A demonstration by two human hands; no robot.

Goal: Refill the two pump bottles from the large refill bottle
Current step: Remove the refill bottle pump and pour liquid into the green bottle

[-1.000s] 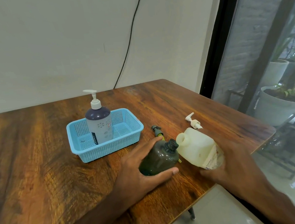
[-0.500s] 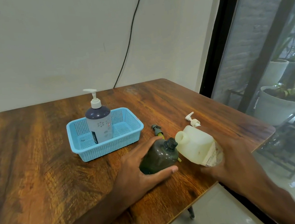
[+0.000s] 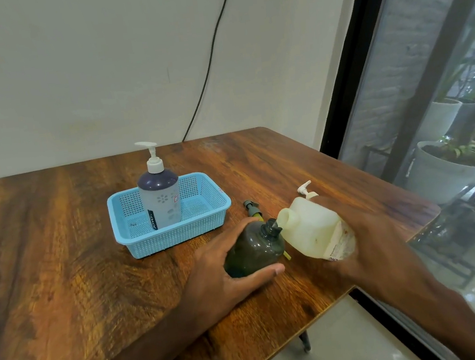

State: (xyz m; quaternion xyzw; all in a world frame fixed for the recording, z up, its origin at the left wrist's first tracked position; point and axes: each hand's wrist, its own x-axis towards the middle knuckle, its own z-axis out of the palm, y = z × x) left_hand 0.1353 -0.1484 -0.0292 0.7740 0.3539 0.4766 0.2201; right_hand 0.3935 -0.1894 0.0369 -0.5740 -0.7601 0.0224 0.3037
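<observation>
My left hand [image 3: 224, 274] grips a dark green pump bottle [image 3: 254, 251] with its pump off, standing on the wooden table [image 3: 62, 276]. My right hand [image 3: 369, 241] holds the large cream refill bottle [image 3: 311, 227], tilted left so its open mouth sits beside the green bottle's neck. A dark pump head [image 3: 252, 208] lies on the table behind the green bottle. A white pump head [image 3: 306, 189] lies behind the refill bottle. The second pump bottle [image 3: 159, 194], dark-topped with a white pump, stands in a blue basket [image 3: 174, 232].
The table's right edge and near corner are close to my right hand. A wall with a black cable [image 3: 207, 64] is behind. A window with potted plants [image 3: 450, 165] is to the right.
The refill bottle has tipped further left, bringing its mouth closer to the green bottle's neck. My left hand stays in place on the green bottle.
</observation>
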